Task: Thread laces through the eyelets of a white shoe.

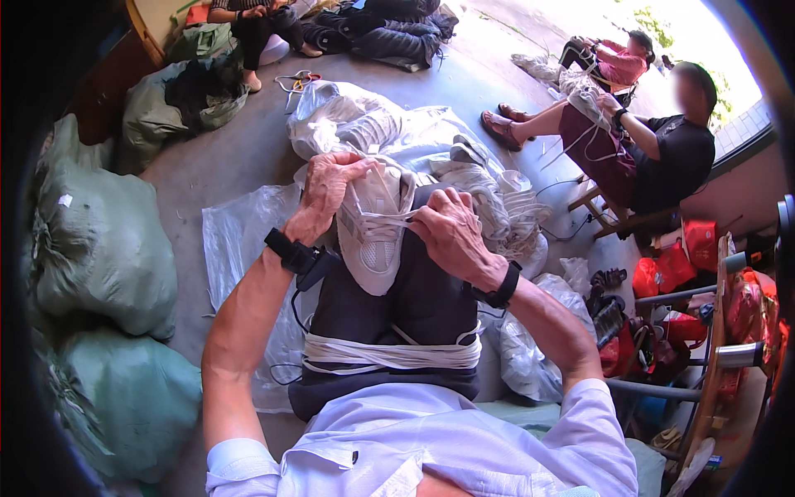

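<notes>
A white sneaker (371, 248) rests on my dark-trousered thighs, its toe pointing back at me. My left hand (330, 184) pinches the upper edge of the shoe near its tongue (383, 184). On the other side, my right hand (451, 228) has its fingers closed on a white shoelace (389, 222) that runs across the lacing area. A thick bundle of white laces (389, 354) lies across my lap. Past my knees, several more white shoes (489, 195) lie heaped with clear plastic bags (373, 124).
Stuffed green sacks (103, 240) line the left side. At right, a person (662, 141) sits on a wooden stool handling shoes; other people sit farther back. A cluttered rack (704, 356) with red bags stands at the right. Dark clothing bundles (381, 33) lie at the back.
</notes>
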`<state>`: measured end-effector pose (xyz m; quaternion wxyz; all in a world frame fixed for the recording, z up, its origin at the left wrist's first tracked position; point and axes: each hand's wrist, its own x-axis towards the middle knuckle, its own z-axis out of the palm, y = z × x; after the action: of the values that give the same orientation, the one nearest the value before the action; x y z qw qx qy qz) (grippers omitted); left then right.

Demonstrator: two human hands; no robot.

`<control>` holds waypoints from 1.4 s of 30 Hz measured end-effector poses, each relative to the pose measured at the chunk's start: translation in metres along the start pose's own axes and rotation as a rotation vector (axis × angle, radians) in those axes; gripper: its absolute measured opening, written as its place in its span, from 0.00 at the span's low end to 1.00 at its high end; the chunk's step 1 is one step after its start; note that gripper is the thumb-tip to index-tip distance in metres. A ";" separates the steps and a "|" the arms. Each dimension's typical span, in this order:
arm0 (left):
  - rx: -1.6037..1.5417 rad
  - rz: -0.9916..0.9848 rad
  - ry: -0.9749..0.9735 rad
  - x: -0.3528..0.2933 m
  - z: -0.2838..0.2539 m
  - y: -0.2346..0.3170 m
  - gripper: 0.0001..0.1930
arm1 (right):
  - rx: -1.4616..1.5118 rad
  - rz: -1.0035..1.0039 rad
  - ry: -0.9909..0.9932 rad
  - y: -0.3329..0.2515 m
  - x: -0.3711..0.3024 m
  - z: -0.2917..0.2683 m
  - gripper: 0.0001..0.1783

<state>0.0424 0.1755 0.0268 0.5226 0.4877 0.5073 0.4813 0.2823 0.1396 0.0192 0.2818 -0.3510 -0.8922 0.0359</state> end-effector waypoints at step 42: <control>1.396 0.197 1.164 -0.105 -0.479 0.139 0.20 | 0.058 0.068 -0.027 0.047 -0.013 -0.037 0.04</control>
<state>-0.4398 0.0898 0.1673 -0.2727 0.4146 0.8226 0.2777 0.3378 0.1615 0.0315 0.2784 -0.3723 -0.8821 0.0758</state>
